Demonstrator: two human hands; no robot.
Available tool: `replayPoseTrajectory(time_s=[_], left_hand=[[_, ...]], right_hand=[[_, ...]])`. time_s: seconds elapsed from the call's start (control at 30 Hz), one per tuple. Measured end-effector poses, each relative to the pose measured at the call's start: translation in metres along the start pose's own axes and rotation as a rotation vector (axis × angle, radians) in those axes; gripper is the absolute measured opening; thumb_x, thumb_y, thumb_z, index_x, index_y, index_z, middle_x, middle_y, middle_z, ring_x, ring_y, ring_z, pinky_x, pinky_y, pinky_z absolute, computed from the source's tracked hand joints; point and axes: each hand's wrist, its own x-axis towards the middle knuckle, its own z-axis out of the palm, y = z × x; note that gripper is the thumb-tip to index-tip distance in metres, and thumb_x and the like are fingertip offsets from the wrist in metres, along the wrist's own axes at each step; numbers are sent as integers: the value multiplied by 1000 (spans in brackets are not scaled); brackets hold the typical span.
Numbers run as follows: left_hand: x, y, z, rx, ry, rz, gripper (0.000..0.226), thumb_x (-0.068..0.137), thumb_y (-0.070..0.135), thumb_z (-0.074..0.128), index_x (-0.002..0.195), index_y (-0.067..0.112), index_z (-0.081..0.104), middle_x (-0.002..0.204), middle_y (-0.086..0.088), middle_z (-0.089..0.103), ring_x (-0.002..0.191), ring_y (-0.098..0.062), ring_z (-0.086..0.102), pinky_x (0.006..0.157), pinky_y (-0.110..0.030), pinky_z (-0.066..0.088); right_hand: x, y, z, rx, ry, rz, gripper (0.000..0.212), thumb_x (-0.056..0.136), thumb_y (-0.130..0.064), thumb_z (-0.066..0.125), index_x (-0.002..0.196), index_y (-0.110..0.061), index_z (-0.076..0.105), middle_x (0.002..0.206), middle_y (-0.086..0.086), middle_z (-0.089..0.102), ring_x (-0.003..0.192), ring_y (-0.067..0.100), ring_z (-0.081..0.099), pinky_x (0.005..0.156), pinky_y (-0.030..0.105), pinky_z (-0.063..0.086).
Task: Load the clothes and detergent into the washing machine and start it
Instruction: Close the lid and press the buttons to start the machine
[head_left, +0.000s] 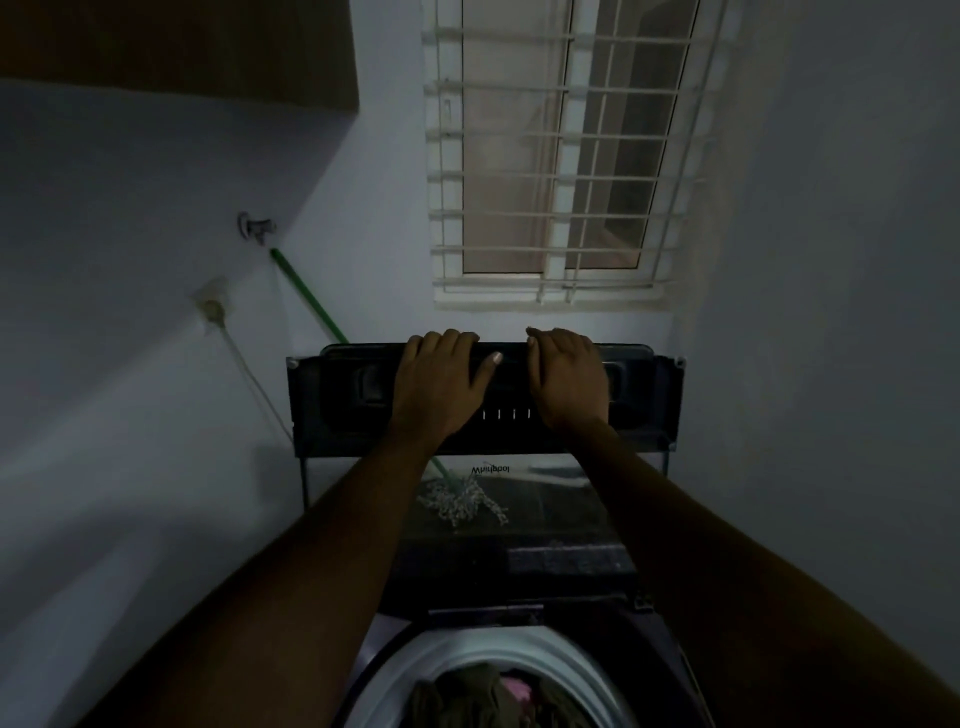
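Both arms reach forward over the open drum. The left hand (441, 382) and right hand (569, 376) curl their fingers over the raised washing machine lid's (337, 400) top edge, gripping it.

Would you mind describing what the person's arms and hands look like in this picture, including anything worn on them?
Both forearms are bare as far as the frame shows, with no sleeves in view. The left hand and right hand wear no gloves, and no rings, watch or bracelet show, though the light is dim. A short, pale thumbnail shows on the left hand.
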Motion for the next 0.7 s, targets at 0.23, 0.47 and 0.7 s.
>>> replayPoseTrajectory(time_s=[0.23, 0.47, 0.7], left_hand=[[-48, 16, -35, 9, 113, 44, 62, 98, 61, 31, 132, 15, 57, 127, -4, 63, 114, -25, 56, 103, -40, 34], [-95, 35, -70, 15, 190, 92, 68, 98, 64, 34, 142, 14, 48, 138, -3, 56, 120, -24, 51, 107, -39, 32], [-165, 59, -107, -10, 211, 78, 53, 96, 62, 43, 127, 21, 59, 118, 4, 65, 107, -21, 57, 97, -36, 33]], right_hand=[[-43, -17, -35, -54, 113, 0, 38, 102, -27, 35, 122, -10, 62, 117, 9, 67, 120, 25, 55, 106, 38, 36], [-84, -31, -79, -55, 219, -17, 38, 102, -25, 33, 122, -10, 62, 122, 7, 65, 127, 25, 51, 109, 39, 32], [-153, -48, -129, -64, 159, -51, 41, 103, -26, 32, 135, -14, 53, 144, 2, 50, 138, 22, 38, 112, 36, 24]])
